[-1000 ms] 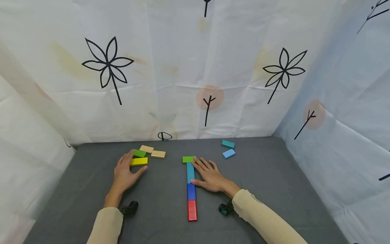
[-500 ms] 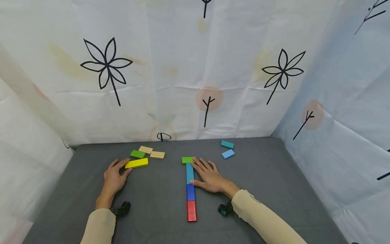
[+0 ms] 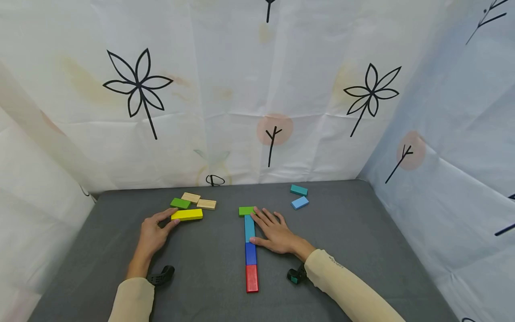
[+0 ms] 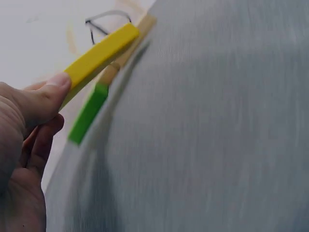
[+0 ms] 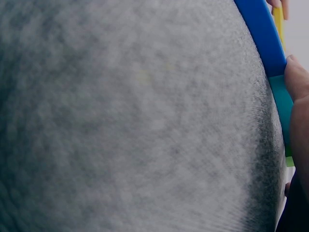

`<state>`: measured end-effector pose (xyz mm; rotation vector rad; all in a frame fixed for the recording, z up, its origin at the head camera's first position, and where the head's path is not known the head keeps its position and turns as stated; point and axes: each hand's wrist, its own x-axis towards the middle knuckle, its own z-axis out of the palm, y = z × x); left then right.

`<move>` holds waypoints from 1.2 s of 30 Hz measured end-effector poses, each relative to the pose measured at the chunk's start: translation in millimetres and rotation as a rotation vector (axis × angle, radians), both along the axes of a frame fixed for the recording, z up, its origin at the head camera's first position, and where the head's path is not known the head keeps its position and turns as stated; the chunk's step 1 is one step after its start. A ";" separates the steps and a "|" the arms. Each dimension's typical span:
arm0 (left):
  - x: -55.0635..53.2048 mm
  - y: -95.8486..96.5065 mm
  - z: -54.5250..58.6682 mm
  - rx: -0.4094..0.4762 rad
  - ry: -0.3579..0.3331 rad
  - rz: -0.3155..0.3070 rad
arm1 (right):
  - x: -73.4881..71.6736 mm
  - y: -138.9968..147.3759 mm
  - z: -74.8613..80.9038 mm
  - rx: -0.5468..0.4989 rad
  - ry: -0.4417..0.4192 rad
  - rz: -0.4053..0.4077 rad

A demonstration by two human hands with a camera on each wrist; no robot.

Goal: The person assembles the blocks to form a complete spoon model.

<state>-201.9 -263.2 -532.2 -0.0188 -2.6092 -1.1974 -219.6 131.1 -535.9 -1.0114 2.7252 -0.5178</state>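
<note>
Between thumb and fingers my left hand [image 3: 153, 232] pinches a yellow block [image 3: 187, 215] by its left end. The left wrist view shows this yellow block [image 4: 99, 55] held up off the table. My right hand [image 3: 277, 235] lies spread beside a line of blocks, fingertips at the green block [image 3: 246, 211] and thumb at the lower end of the light blue block [image 3: 249, 228]. Below in the same line come a dark blue block [image 3: 251, 253] and a red block [image 3: 251, 278]. The green block sits crosswise at the top.
Behind the yellow block lie another green block [image 3: 180, 203] and two plain wooden blocks [image 3: 191, 197]. At the back right are a teal block [image 3: 299, 190] and a blue block [image 3: 300, 202]. Patterned white cloth [image 3: 225, 89] hangs behind the grey table [image 3: 330, 214].
My left hand has drawn back from the green block's side and taken the yellow block by its end. The yellow block has shifted and turned slightly. My right hand stays in place.
</note>
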 end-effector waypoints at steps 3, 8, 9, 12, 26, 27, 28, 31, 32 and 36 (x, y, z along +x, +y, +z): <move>-6.0 15.8 6.0 0.044 0.021 -0.012 | -0.3 0.0 0.0 0.003 -0.004 0.002; -18.9 49.3 14.0 0.077 0.030 -0.047 | -0.3 -0.8 0.3 0.000 -0.009 -0.004; -21.4 56.8 15.5 0.082 0.026 -0.055 | -0.4 -0.9 0.1 0.004 -0.011 -0.007; -29.4 79.2 19.7 0.089 0.014 -0.066 | -0.4 -1.1 -0.3 0.006 -0.005 -0.011; -64.9 151.3 10.7 0.040 -0.029 -0.128 | 0.2 -1.6 2.5 0.025 -0.002 -0.026; -65.7 153.6 9.8 0.041 -0.033 -0.134 | 0.2 -1.6 2.6 0.025 -0.001 -0.026; -66.3 155.5 8.7 0.039 -0.032 -0.143 | 0.3 -1.6 2.7 0.023 -0.001 -0.025; -67.6 159.7 5.4 0.045 -0.036 -0.165 | 0.4 -1.9 2.7 0.020 -0.002 -0.023; -67.9 160.7 4.3 0.047 -0.036 -0.171 | 0.4 -2.0 2.6 0.020 -0.004 -0.023; -68.7 162.8 1.1 0.044 -0.043 -0.188 | 0.3 -2.1 1.5 0.033 -0.006 -0.030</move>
